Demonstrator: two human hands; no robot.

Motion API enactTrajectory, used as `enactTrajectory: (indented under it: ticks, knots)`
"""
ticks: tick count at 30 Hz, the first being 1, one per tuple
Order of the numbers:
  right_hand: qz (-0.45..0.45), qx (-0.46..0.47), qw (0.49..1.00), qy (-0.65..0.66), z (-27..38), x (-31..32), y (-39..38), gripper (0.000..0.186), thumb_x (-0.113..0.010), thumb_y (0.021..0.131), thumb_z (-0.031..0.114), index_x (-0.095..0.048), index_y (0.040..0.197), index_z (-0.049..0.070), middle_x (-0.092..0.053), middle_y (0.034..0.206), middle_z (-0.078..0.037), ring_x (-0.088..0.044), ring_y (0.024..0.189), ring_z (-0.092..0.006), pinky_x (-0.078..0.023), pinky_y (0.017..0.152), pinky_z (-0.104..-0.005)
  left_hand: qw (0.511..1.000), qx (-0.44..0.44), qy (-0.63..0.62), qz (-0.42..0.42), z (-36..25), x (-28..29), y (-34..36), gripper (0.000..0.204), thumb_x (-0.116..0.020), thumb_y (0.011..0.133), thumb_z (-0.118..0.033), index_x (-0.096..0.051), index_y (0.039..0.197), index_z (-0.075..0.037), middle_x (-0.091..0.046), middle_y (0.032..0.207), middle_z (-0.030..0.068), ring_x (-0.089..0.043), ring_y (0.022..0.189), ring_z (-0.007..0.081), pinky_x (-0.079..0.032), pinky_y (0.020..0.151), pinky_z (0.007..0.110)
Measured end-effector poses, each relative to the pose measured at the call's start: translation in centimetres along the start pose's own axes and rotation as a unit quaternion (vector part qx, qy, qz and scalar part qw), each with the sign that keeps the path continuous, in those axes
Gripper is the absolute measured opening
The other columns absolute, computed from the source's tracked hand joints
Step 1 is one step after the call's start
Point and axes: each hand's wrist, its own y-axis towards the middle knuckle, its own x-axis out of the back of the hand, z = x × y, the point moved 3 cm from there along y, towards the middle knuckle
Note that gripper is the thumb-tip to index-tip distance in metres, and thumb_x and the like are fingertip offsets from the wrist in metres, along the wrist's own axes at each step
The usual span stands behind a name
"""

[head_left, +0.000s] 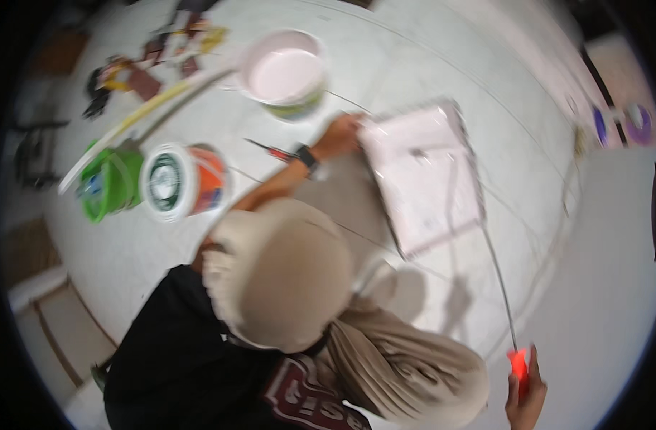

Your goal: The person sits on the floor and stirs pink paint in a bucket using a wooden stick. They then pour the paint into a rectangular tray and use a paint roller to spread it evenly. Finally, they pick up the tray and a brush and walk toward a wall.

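Observation:
A shallow rectangular paint tray coated in pale pink paint lies on the white tiled floor. My left hand, wearing a dark wristwatch, grips the tray's far left rim. At the lower right, my right hand is closed round the orange handle of a paint roller. Its long thin metal rod reaches up to the tray's right edge; I cannot make out the roller's sleeve there. Between my arms my bent knees in beige trousers take up the middle of the view.
A bucket of pink paint stands beyond my left hand. Left are a white-lidded orange bucket, a green bucket and a long pale pole. A slim red-and-black tool lies near my wrist. A grey wall borders the right.

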Motion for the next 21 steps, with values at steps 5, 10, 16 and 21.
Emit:
enactTrajectory:
  ticks: [5,10,16,21]
  knots:
    - [0.019,-0.047,0.995,0.081,-0.1,0.6,3.1,0.046,-0.059,0.101,0.021,-0.051,0.134,-0.01,-0.065,0.127,-0.017,-0.06,0.114,-0.0205,-0.044,0.101,-0.0316,0.993,-0.01,0.012,-0.119,-2.1,0.3,-2.4,0.055,-0.065,0.095,-0.027,-0.048,0.134,0.009,-0.063,0.095,0.0157,-0.064,0.057,0.0166,-0.053,0.05,0.029]
    - [-0.031,0.023,0.997,0.072,5.7,1.2,9.0,0.048,-0.064,0.098,0.023,-0.053,0.133,-0.008,-0.065,0.126,-0.017,-0.058,0.116,-0.0228,-0.043,0.102,-0.0328,0.969,-0.114,0.12,-0.185,-2.2,0.6,-8.5,0.037,-0.068,0.091,-0.018,-0.058,0.122,0.001,-0.06,0.087,0.0126,-0.058,0.069,0.0222,-0.048,0.07,0.037]
    - [-0.111,0.235,0.964,0.053,13.7,-0.3,22.1,0.026,-0.06,0.098,0.018,-0.056,0.103,-0.007,-0.048,0.076,-0.005,-0.04,0.071,-0.011,-0.034,0.062,-0.0251,0.992,-0.04,0.108,-0.054,0.4,0.6,-18.1,0.022,-0.065,0.094,-0.015,-0.064,0.114,-0.005,-0.063,0.088,0.0118,-0.056,0.067,0.0201,-0.048,0.065,0.035]
    - [-0.127,0.3,0.942,-0.074,23.9,-1.2,34.1,0.031,-0.068,0.093,0.024,-0.054,0.088,-0.003,-0.047,0.064,-0.008,-0.039,0.059,-0.0139,-0.035,0.054,-0.0305,0.992,-0.056,0.115,0.001,4.1,-0.9,-23.0,0.024,-0.066,0.094,-0.018,-0.063,0.115,-0.005,-0.065,0.106,0.0143,-0.062,0.092,0.0265,-0.051,0.082,0.039]
